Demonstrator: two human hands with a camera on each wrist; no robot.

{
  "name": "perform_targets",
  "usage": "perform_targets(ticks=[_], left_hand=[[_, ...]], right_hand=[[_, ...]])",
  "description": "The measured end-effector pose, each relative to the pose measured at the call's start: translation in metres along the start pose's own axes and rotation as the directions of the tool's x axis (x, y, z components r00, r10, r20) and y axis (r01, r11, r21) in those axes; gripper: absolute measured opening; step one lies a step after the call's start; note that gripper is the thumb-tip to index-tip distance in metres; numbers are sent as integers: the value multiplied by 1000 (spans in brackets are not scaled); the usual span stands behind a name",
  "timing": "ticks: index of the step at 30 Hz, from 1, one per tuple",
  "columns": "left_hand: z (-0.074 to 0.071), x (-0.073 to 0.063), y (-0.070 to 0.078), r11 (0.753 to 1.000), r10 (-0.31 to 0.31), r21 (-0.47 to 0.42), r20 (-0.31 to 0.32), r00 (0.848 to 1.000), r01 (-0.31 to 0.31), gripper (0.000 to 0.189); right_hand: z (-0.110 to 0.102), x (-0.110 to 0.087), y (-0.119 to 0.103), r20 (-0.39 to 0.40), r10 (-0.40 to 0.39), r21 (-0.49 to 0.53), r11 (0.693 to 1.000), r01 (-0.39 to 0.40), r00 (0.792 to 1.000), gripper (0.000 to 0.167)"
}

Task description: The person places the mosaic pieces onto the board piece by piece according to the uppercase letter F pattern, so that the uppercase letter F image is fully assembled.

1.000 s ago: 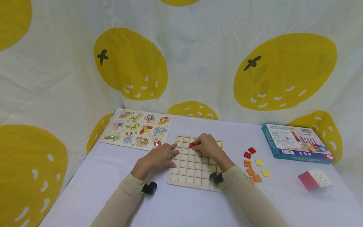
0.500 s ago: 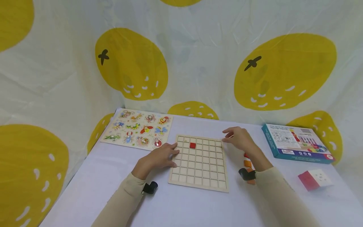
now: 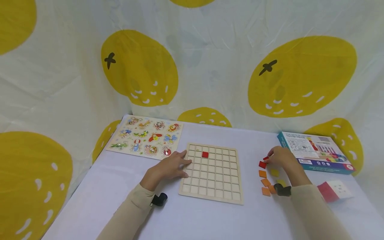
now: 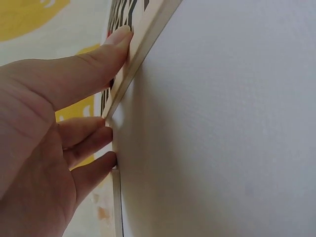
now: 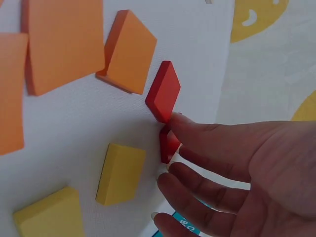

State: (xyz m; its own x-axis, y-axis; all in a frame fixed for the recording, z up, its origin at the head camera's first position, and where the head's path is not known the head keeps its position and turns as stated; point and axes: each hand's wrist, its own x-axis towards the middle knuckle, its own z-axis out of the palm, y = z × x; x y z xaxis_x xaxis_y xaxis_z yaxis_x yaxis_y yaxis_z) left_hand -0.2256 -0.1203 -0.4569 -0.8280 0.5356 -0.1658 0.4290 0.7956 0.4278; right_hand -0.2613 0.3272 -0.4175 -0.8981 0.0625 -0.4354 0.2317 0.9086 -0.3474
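A wooden grid board (image 3: 212,197) lies on the table, with one red square tile (image 3: 205,154) in a cell of its second row. My left hand (image 3: 169,166) rests at the board's left edge, fingers spread. In the left wrist view its thumb (image 4: 94,66) lies on the board's rim. Off to the right, my right hand (image 3: 283,160) has thumb and index finger pinching a red tile (image 5: 169,145) at the table. Another red tile (image 5: 164,91) lies right beside it, then several orange tiles (image 5: 131,54). Two yellow tiles (image 5: 121,174) lie under the right hand.
An insect picture puzzle (image 3: 144,136) lies at the back left. At the back right is a teal-edged box (image 3: 318,151), close behind the right hand. A red and white block (image 3: 334,190) stands near the right forearm. A fruit-print curtain (image 3: 210,66) hangs behind the table.
My right hand has let go of the red tile in the board and moved right to the loose tiles, where it takes hold of another red one. The left hand stays at the board's edge.
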Motion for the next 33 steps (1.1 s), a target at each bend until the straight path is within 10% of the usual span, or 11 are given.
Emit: perform_targets(ticks=[33], left_hand=[[1, 0, 6, 995, 1, 95, -1, 1000, -1, 63]], right_hand=[[11, 3, 1, -88, -38, 131, 990, 49, 995, 30]])
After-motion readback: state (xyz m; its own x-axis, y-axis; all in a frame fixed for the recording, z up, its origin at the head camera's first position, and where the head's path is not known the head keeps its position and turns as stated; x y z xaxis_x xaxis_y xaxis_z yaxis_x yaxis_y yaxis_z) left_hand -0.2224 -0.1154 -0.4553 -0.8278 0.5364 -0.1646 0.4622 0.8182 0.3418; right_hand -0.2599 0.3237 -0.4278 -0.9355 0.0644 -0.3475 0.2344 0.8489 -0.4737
